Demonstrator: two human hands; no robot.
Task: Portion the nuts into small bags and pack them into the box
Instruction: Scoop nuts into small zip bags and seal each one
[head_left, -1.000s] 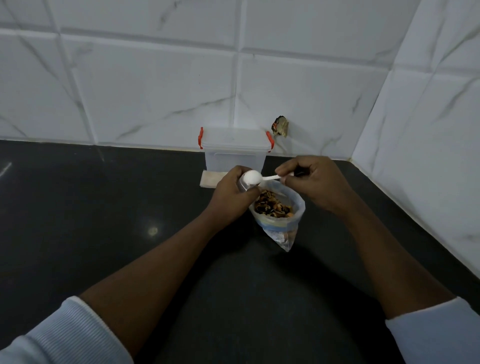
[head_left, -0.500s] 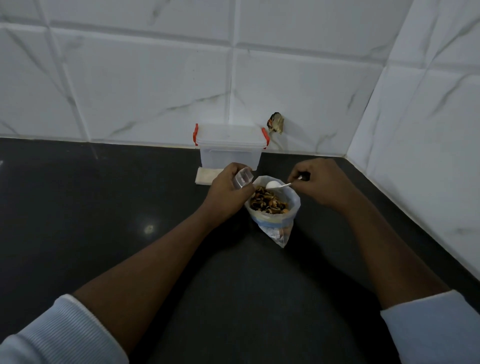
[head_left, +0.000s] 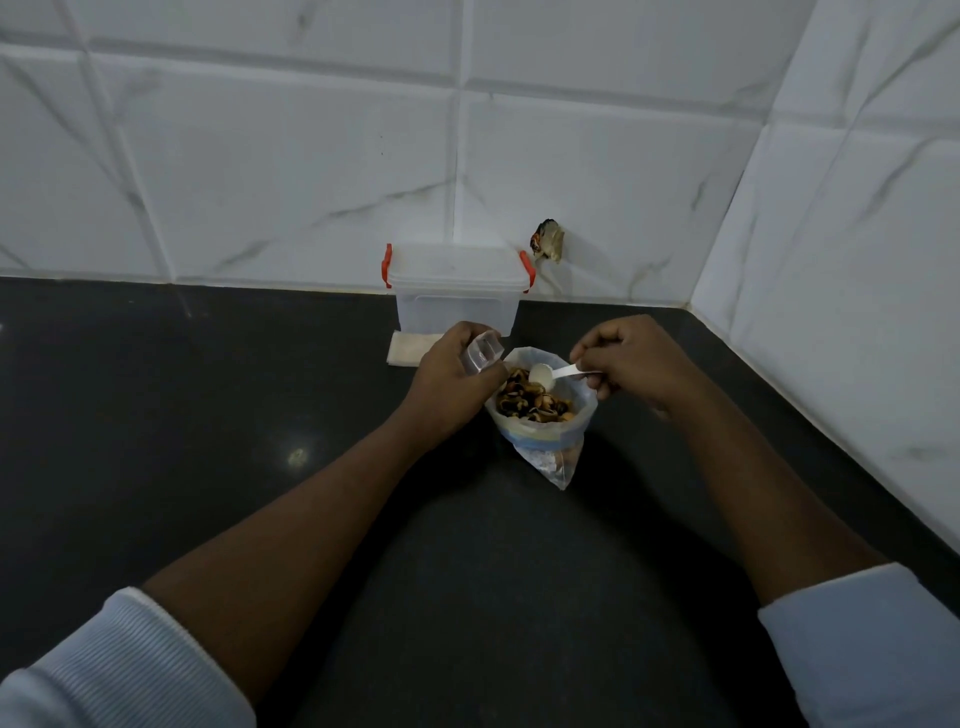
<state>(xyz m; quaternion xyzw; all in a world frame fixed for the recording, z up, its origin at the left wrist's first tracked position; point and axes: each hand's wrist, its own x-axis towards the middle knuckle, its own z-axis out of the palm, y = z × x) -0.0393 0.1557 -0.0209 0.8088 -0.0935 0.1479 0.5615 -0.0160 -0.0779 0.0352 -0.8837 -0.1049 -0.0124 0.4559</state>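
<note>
Head view: scoop (head_left: 540, 375) hides among nuts (head_left: 531, 402).

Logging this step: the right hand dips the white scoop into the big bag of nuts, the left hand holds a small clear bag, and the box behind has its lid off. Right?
Not quite. In the head view the box has its lid on, red latches at both ends. The rest holds: right hand, white scoop, big bag of nuts, left hand, small clear bag.
</note>
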